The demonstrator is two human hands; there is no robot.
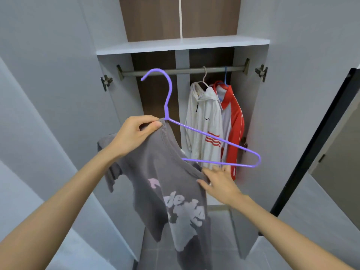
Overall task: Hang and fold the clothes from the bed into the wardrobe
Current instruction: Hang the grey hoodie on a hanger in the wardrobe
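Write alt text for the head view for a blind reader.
The left hand pinches a grey T-shirt against the neck of a purple hanger, while the right hand grips the shirt below the hanger's bare arm. Behind, a white jacket and a red jacket hang on the wardrobe rail.

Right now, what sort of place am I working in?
Most likely a bedroom or dressing area, in front of an open built-in wardrobe: its hanging rail carries a white hoodie and a red jacket on hangers, with a shelf above.
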